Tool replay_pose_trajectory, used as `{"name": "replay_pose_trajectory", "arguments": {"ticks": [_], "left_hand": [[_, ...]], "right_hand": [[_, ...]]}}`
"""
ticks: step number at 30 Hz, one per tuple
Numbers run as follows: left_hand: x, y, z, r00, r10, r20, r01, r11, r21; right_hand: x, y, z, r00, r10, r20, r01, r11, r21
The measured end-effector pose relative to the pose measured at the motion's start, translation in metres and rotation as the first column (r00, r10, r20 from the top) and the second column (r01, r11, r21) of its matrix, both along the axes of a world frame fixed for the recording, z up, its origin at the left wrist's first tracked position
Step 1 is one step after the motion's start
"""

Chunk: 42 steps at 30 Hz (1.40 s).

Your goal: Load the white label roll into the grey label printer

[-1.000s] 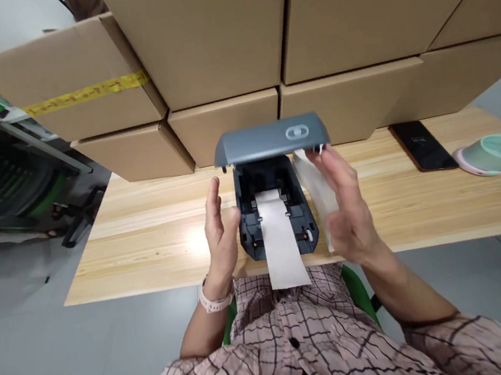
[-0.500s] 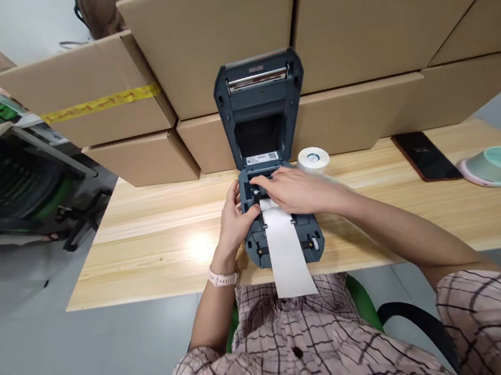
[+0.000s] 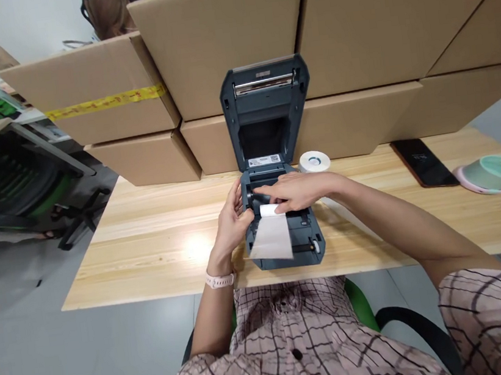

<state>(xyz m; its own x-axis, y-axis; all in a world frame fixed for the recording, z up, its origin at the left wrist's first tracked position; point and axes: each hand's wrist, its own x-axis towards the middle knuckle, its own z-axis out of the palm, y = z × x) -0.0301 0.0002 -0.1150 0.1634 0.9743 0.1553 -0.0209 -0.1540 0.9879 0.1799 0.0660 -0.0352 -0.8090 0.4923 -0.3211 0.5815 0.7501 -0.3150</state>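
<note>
A dark grey label printer (image 3: 305, 235) stands at the table's front edge with its lid (image 3: 270, 111) tilted up and back. My left hand (image 3: 231, 222) grips the printer's left side, thumb on the inner rim and fingers along the outside. Inside the printer, my right hand (image 3: 299, 190) has its thumb against a curled strip of white label paper (image 3: 273, 240), while the index finger reaches to the left inner wall. The strip's loose end fans out toward the front left. My right hand covers part of the printer's inside, so its fingertips are partly hidden.
A white label roll (image 3: 314, 161) sits right behind the printer. Farther right lie a phone (image 3: 425, 162) and a green-rimmed cup (image 3: 498, 172). Stacked cardboard boxes (image 3: 222, 43) wall off the back. Behind them, part of a person's head (image 3: 109, 9) shows. An office chair (image 3: 9, 176) stands at left.
The label strip has drawn back from the table's front edge, and its loose end has swung left. My right hand has shifted slightly within the printer; my left hand stays on its side.
</note>
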Motion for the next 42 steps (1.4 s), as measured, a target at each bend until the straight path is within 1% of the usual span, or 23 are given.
{"name": "replay_pose_trajectory", "arguments": {"ticks": [2,4,6,8,10,11,12,14,15,17,20,22,24,26,28,29,31,33,34,36,39,40,42], "left_hand": [[0.000,0.000,-0.002,1.000,0.002,0.010,-0.002,1.000,0.014],[0.000,0.000,-0.002,1.000,-0.002,0.007,0.002,1.000,0.019],[0.000,0.000,-0.002,1.000,-0.006,0.006,0.006,1.000,0.017],[0.000,-0.002,-0.001,1.000,-0.005,0.014,0.005,1.000,0.018],[0.001,-0.003,0.000,1.000,-0.005,0.018,0.005,1.000,0.015],[0.001,-0.003,0.001,1.000,-0.005,0.015,0.004,1.000,0.010],[0.001,-0.004,0.001,1.000,-0.003,0.010,0.003,1.000,0.003],[0.002,-0.004,0.000,1.000,0.010,0.000,-0.010,1.000,-0.005],[0.002,-0.003,-0.001,1.000,0.020,-0.001,-0.020,1.000,-0.003],[0.002,-0.003,-0.001,0.999,0.037,0.003,-0.037,0.999,0.011],[0.003,-0.004,0.000,0.999,0.046,0.013,-0.046,0.999,0.011],[0.003,-0.005,0.001,0.999,0.047,0.013,-0.047,0.999,-0.003],[0.004,-0.006,0.002,0.998,0.056,0.018,-0.055,0.998,-0.008],[0.004,-0.007,0.002,0.998,0.065,0.024,-0.064,0.998,-0.010],[0.004,-0.007,0.002,0.997,0.070,0.021,-0.069,0.998,-0.009],[0.004,-0.006,0.002,0.998,0.068,0.014,-0.068,0.998,-0.008],[0.003,-0.006,0.002,0.998,0.058,-0.004,-0.058,0.998,-0.006],[0.003,-0.006,0.003,0.999,0.043,-0.021,-0.043,0.999,-0.012],[0.002,-0.006,0.003,0.999,0.039,-0.026,-0.039,0.999,-0.018],[0.002,-0.006,0.004,0.999,0.037,-0.028,-0.038,0.999,-0.032],[0.002,-0.006,0.005,0.999,0.039,-0.023,-0.040,0.998,-0.044],[0.002,-0.006,0.005,0.999,0.040,-0.020,-0.040,0.998,-0.042],[0.003,-0.006,0.004,0.999,0.043,-0.012,-0.044,0.999,-0.027]], "right_hand": [[0.000,0.004,-0.001,0.999,-0.004,-0.043,0.003,1.000,-0.024],[0.005,0.005,0.006,0.990,-0.002,-0.138,-0.014,0.994,-0.110],[0.021,0.002,0.021,0.958,-0.005,-0.287,-0.066,0.969,-0.236],[0.052,-0.009,0.042,0.900,-0.069,-0.430,-0.075,0.948,-0.308],[0.096,-0.026,0.059,0.818,-0.215,-0.534,0.054,0.952,-0.300],[0.120,-0.035,0.064,0.758,-0.289,-0.584,0.126,0.944,-0.304],[0.144,-0.044,0.065,0.660,-0.376,-0.650,0.225,0.925,-0.307],[0.186,-0.057,0.052,0.478,-0.462,-0.747,0.370,0.877,-0.306],[0.201,-0.061,0.040,0.378,-0.502,-0.778,0.447,0.835,-0.321],[0.217,-0.062,0.006,0.266,-0.586,-0.766,0.527,0.753,-0.393],[0.208,-0.054,-0.051,0.161,-0.731,-0.663,0.558,0.622,-0.550],[0.194,-0.048,-0.080,0.118,-0.801,-0.586,0.529,0.551,-0.646],[0.183,-0.044,-0.096,0.139,-0.836,-0.531,0.510,0.520,-0.685],[0.183,-0.044,-0.097,0.233,-0.830,-0.507,0.503,0.549,-0.668],[0.191,-0.044,-0.089,0.337,-0.800,-0.497,0.482,0.600,-0.639],[0.197,-0.042,-0.082,0.364,-0.784,-0.504,0.471,0.621,-0.626],[0.204,-0.034,-0.068,0.377,-0.754,-0.537,0.469,0.656,-0.591],[0.202,-0.019,-0.056,0.394,-0.722,-0.569,0.479,0.690,-0.543],[0.197,-0.008,-0.051,0.424,-0.706,-0.567,0.477,0.706,-0.523],[0.179,0.015,-0.044,0.519,-0.681,-0.516,0.459,0.732,-0.504],[0.147,0.044,-0.043,0.645,-0.638,-0.421,0.446,0.762,-0.471],[0.138,0.050,-0.044,0.661,-0.630,-0.408,0.452,0.768,-0.454],[0.128,0.054,-0.046,0.646,-0.645,-0.408,0.487,0.760,-0.431]]}}
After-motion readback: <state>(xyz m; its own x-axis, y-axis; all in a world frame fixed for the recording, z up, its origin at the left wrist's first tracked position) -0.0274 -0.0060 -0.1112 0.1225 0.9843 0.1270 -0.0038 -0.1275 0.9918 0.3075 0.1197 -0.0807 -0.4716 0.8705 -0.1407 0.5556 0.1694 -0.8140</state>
